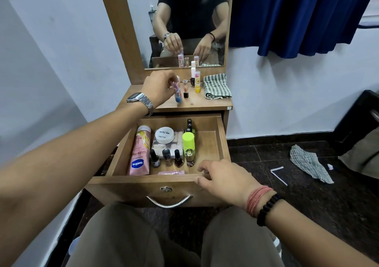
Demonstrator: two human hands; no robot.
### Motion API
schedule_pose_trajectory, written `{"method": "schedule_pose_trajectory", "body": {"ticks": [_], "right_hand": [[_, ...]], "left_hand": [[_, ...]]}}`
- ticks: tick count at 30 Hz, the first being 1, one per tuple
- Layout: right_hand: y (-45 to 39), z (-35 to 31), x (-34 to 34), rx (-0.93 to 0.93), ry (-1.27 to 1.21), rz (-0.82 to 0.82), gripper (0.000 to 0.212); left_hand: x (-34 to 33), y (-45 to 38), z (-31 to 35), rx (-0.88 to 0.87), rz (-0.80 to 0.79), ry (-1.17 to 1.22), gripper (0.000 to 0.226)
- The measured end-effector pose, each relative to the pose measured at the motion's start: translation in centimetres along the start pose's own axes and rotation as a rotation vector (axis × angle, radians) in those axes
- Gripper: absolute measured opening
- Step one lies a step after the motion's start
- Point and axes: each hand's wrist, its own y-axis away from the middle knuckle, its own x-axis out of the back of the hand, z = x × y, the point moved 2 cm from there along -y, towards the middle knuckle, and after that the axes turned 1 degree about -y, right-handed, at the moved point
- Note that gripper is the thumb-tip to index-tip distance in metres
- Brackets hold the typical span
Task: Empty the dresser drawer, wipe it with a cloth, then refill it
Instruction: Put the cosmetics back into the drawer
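Several toiletries remain in the open dresser drawer (220, 141): a pink Vaseline tube (138, 151) lies along the left wall, a white nail polish jar (164, 135) sits on a pack of pads, a neon-capped bottle (188, 146) lies to the right of it, and three small nail polish bottles (166, 157) lie in a row toward the front. A small pink tube lies against the front wall.

On the dresser top (207, 103), the left hand (159, 87) pinches a pink and blue tube (177, 95) by its upper end, its lower end near or on the wood; I cannot tell whether it touches. Just beside it to the right stand a lipstick (185, 89), a dark nail polish bottle with a white cap (192, 76) and a yellow-based tube (197, 82). A folded striped cloth (217, 86) rests at the right end of the top, apart from the bottles.

The right hand (222, 179) rests on the drawer's front edge at its right corner, fingers curled over the rim. A mirror (184, 20) rises behind the top. On the dark floor to the right lies another crumpled striped rag (309, 164).
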Motion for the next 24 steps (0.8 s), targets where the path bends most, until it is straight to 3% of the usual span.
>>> {"method": "schedule_pose_trajectory", "body": {"ticks": [3, 6, 10, 17, 24], "right_hand": [[-0.1, 0.0, 0.0, 0.004, 0.005, 0.003, 0.035], [-0.1, -0.2, -0.1, 0.005, 0.012, 0.006, 0.034], [0.0, -0.2, -0.1, 0.005, 0.012, 0.024, 0.033], [-0.2, 0.0, -0.3, 0.006, 0.042, 0.033, 0.035], [-0.3, 0.1, -0.3, 0.012, 0.029, 0.032, 0.032]], "left_hand": [[1.1, 1.3, 1.1, -0.081, 0.038, 0.092, 0.017], [0.4, 3.1, 3.4, -0.189, -0.061, 0.148, 0.016], [-3.0, 4.7, 6.0, -0.274, -0.189, 0.054, 0.016], [-8.2, 3.9, 6.3, -0.175, -0.254, -0.201, 0.01], [-9.8, 3.1, 5.7, -0.12, -0.265, -0.272, 0.008]]}}
